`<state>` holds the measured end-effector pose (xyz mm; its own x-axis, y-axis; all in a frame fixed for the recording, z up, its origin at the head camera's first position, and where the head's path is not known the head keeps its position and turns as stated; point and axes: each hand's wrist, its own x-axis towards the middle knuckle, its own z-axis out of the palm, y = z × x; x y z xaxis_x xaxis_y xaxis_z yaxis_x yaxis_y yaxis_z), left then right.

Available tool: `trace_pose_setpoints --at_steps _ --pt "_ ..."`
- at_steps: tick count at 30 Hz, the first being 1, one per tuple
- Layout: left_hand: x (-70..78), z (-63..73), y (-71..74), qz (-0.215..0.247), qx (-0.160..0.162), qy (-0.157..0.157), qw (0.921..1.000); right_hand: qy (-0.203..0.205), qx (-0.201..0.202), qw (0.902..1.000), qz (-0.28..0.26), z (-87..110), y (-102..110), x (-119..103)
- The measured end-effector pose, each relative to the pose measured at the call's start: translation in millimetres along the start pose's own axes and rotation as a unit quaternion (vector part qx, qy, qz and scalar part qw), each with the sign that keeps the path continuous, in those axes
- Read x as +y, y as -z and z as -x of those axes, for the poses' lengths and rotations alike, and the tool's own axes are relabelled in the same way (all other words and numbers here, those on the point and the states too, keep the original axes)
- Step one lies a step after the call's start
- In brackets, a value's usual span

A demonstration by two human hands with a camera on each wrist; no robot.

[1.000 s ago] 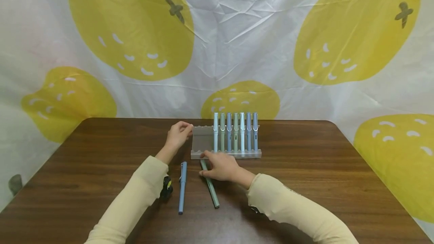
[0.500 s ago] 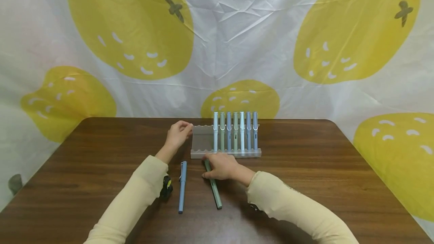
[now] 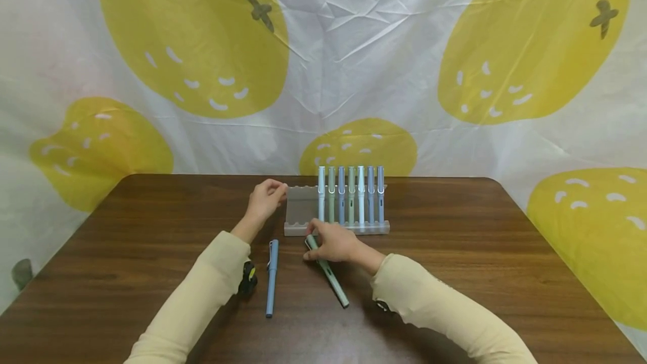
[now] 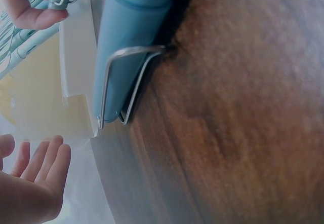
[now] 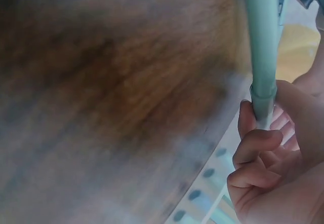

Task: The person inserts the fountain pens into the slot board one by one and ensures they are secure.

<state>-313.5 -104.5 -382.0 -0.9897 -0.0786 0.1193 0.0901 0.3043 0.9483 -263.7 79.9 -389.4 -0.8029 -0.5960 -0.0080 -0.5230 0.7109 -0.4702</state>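
Note:
In the head view my left hand (image 3: 265, 201) pinches the upper left corner of a clear pen rack (image 3: 302, 206); its fingers (image 4: 48, 160) look fairly straight in the left wrist view. My right hand (image 3: 333, 242) holds a green pen (image 3: 331, 277) near its clip end, in front of the rack. That pen slants, its far end pointing toward the near right, and the right wrist view shows the fingers round the pen's (image 5: 263, 46) end. A blue pen (image 3: 272, 280) with a metal clip lies on the table to the left.
Several blue, green and pale pens (image 3: 351, 195) stand side by side in the rack's right part. Bare slots are at its left. Under everything is a dark brown wooden table (image 3: 455, 229), with a lemon-patterned cloth (image 3: 364, 72) hanging behind.
The green pen has swung so its near end moved right, and its clip now shows. My right hand has lifted slightly and shifted right. The left hand stays at the rack corner.

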Motion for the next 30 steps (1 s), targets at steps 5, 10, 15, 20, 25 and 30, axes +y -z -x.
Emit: trace_pose_setpoints --at_steps 5,10,15,20,25,30 --pt "1.1 0.2 -0.2 -0.003 0.002 -0.001 1.0 -0.012 0.008 0.9976 -0.067 0.5 5 1" --pt "1.3 0.4 0.2 -0.007 0.0 -0.006 1.0 -0.003 0.029 0.9951 -0.095 1.3 11 2" --pt "0.3 0.0 0.7 -0.007 -0.002 -0.001 1.0 0.011 0.031 0.989 -0.144 3.8 17 2" --pt "-0.2 -0.1 0.5 -0.004 -0.002 -0.003 1.0 0.017 0.031 0.9837 -0.176 5.2 21 2" --pt "0.3 0.6 0.5 -0.004 -0.003 -0.009 0.9999 0.011 0.04 0.9776 -0.206 4.8 24 3" --pt "0.1 0.5 0.4 0.001 -0.006 -0.005 1.0 0.031 0.065 0.9764 -0.204 4.3 30 3"
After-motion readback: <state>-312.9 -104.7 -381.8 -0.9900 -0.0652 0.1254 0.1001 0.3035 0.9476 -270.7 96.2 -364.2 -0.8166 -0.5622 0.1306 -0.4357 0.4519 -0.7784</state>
